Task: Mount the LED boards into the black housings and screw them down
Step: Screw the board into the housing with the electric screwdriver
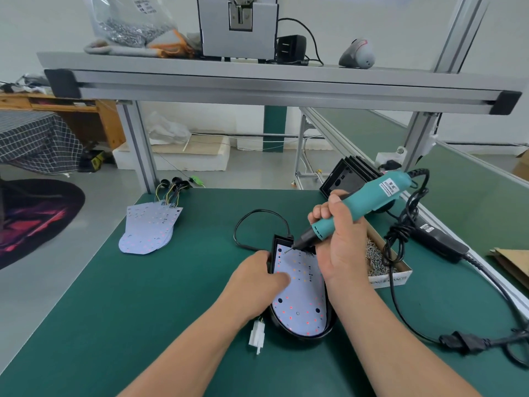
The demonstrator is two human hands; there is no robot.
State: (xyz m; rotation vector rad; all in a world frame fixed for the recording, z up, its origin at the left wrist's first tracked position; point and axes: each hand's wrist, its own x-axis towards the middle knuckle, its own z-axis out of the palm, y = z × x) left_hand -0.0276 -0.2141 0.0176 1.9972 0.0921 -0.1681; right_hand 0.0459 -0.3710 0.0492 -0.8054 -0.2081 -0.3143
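Note:
A white LED board (300,299) lies inside a black housing (303,335) on the green mat, in the middle near me. My left hand (257,277) presses on the board and the housing's left edge. My right hand (339,239) grips a teal electric screwdriver (369,200), tilted, with its bit tip touching the board's upper left corner. A white connector (256,335) on a black cable lies beside the housing. A stack of spare LED boards (150,229) with wires sits at the left.
A cardboard box of screws (378,260) stands right of the housing. Several empty black housings (347,176) lean at the back right. The screwdriver's black cord and power brick (440,242) trail along the right edge. An aluminium shelf (257,84) spans overhead.

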